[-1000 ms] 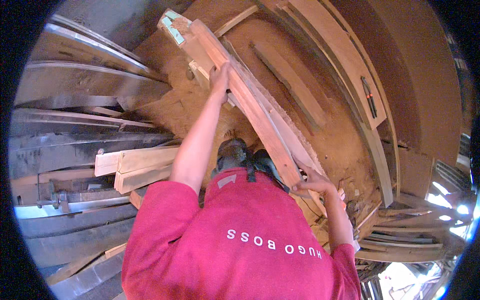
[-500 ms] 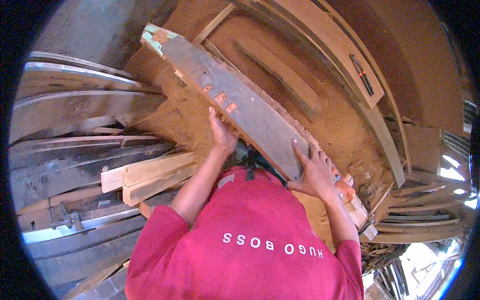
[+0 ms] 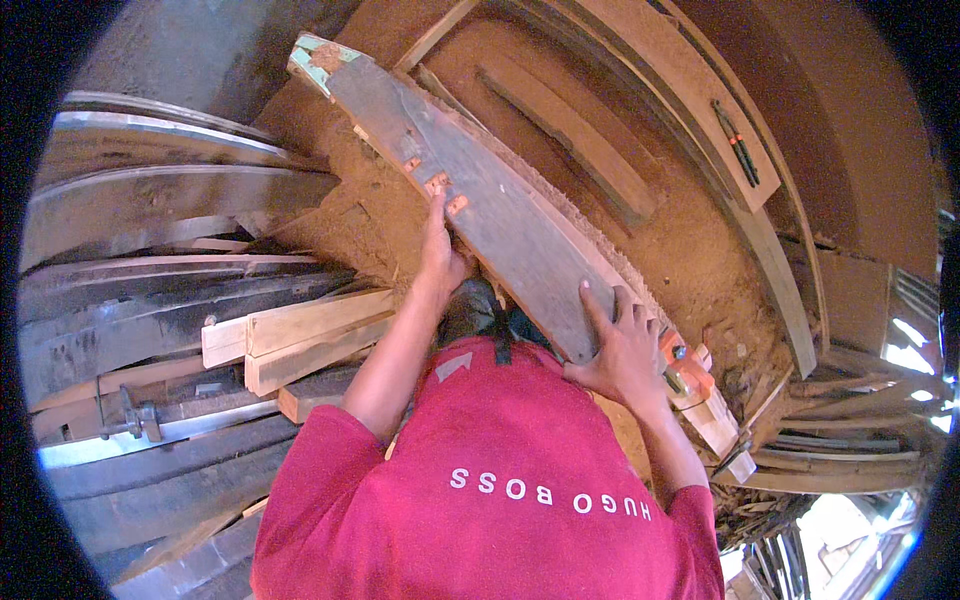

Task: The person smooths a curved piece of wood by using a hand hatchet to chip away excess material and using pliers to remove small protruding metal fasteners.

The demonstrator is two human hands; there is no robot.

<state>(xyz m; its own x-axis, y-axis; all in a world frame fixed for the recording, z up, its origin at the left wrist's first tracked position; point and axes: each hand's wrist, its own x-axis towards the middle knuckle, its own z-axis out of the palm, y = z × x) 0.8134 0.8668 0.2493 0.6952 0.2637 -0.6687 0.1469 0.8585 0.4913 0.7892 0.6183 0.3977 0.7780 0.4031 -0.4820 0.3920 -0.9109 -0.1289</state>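
Note:
A long, dark grey wooden board (image 3: 480, 200) lies slantwise from the far left toward my right side, with pale green paint on its far end. My left hand (image 3: 443, 250) is at its left edge, the top digit touching the wood near small orange-brown wood patches (image 3: 438, 184). The other fingers are partly hidden beside the edge, closed against it. Across the near end my right hand (image 3: 625, 350) lies with fingers spread flat toward the far edge and thumb by the near edge. Just past that hand is an orange tool or fitting (image 3: 690, 378), its kind unclear.
Pale planks (image 3: 310, 335) are stacked at the left, beside several dark timbers (image 3: 120, 320) and a metal clamp (image 3: 138, 418). A loose plank (image 3: 570, 140) lies on the sawdust-covered ground. Pliers (image 3: 735, 145) with dark and orange handles rest on a long plank at the far right.
The raised digit of my left hand has come onto the board's edge by the wood patches. My right hand stays on the board, shifted slightly toward me. The whole view has tilted slightly.

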